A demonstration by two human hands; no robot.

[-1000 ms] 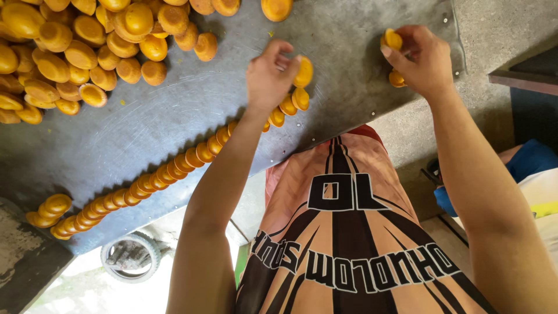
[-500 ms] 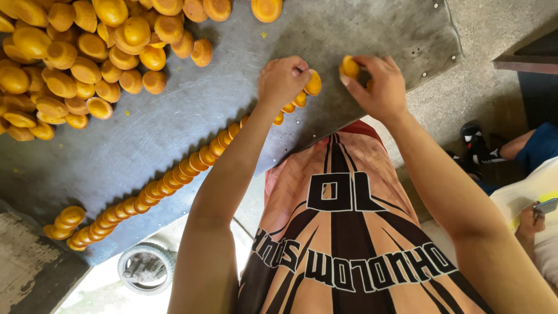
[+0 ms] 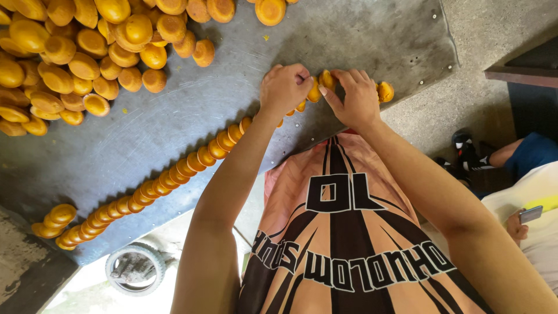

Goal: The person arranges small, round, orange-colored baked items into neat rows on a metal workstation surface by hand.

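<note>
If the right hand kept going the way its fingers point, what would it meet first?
Probably the orange piece at its fingertips, then the left hand just beyond; the right hand points left toward it.

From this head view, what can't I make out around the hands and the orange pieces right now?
- Head view: left hand curls over the row end, hiding the pieces beneath.
- Piece between both hands: right hand fingers cover most of it.
- Loose pile: cut off by top and left edges.
- Wheel below the table: partly hidden by its edge.
</note>
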